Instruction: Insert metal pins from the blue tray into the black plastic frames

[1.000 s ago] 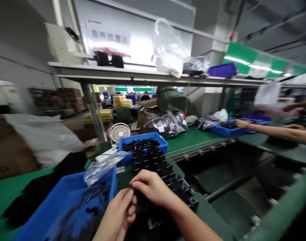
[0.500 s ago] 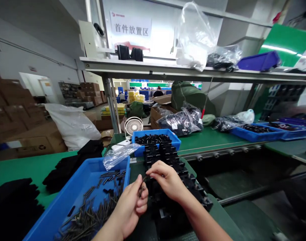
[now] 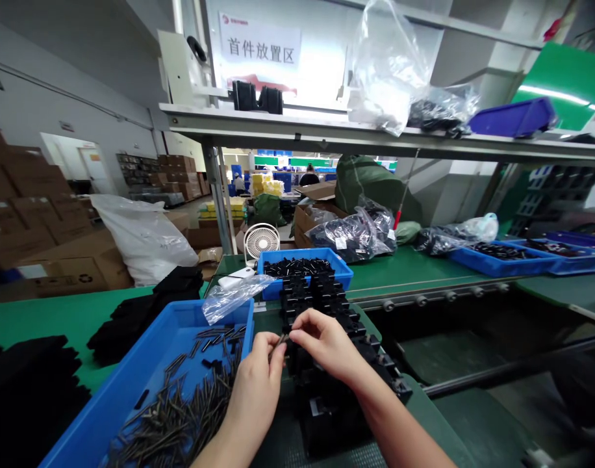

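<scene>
My left hand (image 3: 258, 380) is closed around a few thin metal pins (image 3: 280, 340), beside the right wall of a large blue bin (image 3: 180, 331). Many loose dark pins (image 3: 171, 416) lie in that bin. My right hand (image 3: 327, 344) pinches at the tips of the held pins, its thumb and forefinger meeting my left fingertips. Just behind and under my right hand stand rows of black plastic parts (image 3: 349, 318), partly hidden by the hand and forearm.
Behind the rows sits a smaller blue bin (image 3: 343, 279) of small black parts. A clear plastic bag (image 3: 232, 299) hangs over the large bin's far edge. Black stacks (image 3: 29, 383) stand at left, a white fan (image 3: 261, 242) behind, and a shelf (image 3: 317, 133) runs above.
My left hand has turned so its back faces me, with its fingers now up around the pins. My right hand has shifted slightly right. The view has tilted a little.
</scene>
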